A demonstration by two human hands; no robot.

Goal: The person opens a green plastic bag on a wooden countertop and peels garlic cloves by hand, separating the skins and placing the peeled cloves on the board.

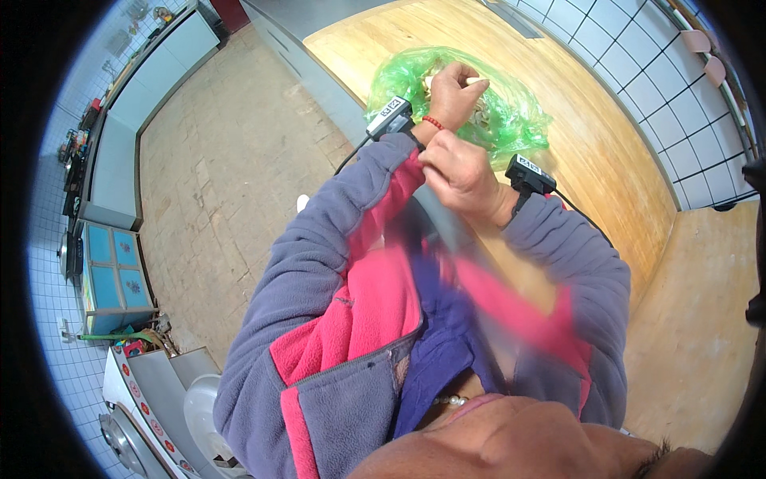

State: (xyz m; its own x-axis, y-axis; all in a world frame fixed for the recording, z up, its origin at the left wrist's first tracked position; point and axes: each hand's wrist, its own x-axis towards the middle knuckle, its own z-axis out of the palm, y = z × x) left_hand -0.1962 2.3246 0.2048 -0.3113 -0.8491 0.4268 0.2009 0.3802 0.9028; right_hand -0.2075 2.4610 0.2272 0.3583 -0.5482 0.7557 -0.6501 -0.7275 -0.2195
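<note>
Over an open green plastic bag point(517, 120), my left hand point(455, 100) is closed, with a small pale piece point(477, 81) pinched between thumb and fingers. The piece's exact kind cannot be made out. More pale, thin pieces point(481, 116) lie in the bag, partly covered by its folds. My right hand point(464, 172) is closed at my left forearm, its fingers gripping the pink part of my left sleeve point(408, 177) just below the wrist. A red bead bracelet point(432, 122) circles my left wrist.
The bag rests on a wooden worktop point(590, 112) beside a tiled wall point(630, 72). Small cabled devices point(389, 116) are strapped to both wrists. A tiled floor point(231, 144) spreads to the left, with a blue cabinet point(118, 267) and a white counter point(171, 68) beyond it.
</note>
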